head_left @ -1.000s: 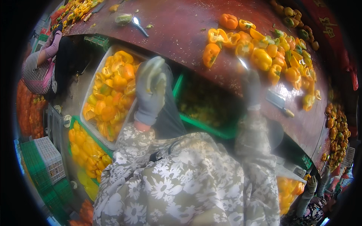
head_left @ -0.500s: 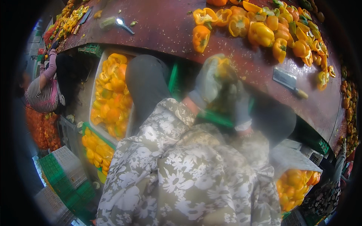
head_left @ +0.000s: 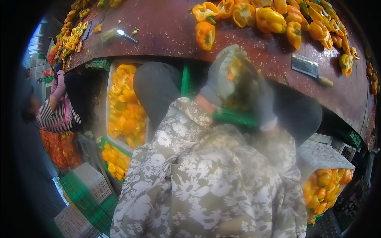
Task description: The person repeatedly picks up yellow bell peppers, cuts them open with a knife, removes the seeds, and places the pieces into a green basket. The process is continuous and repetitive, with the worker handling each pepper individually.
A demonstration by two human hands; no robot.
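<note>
My left hand (head_left: 222,75), in a grey-white glove, is closed around a yellow-orange bell pepper piece (head_left: 235,66) at the table's near edge. Close on its right is my right hand (head_left: 263,95), also gloved, its fingers lost in a hazy, smeared patch of the picture. Whether the right hand grips anything is hidden by that haze. Below both hands, between my knees, shows the rim of a green crate (head_left: 236,118). Cut yellow and orange bell peppers (head_left: 270,20) lie heaped on the dark red table (head_left: 158,29) beyond my hands.
A cleaver (head_left: 305,66) with a wooden handle lies on the table at right; a shiny metal tool (head_left: 126,35) lies at left. Crates of yellow peppers (head_left: 126,105) stand left of my leg, another pepper crate (head_left: 323,190) at lower right. A person (head_left: 57,107) works far left.
The whole view has shifted and turned slightly. Both hands stay close together in front of me, a little higher in the picture, with the pepper piece still in the left.
</note>
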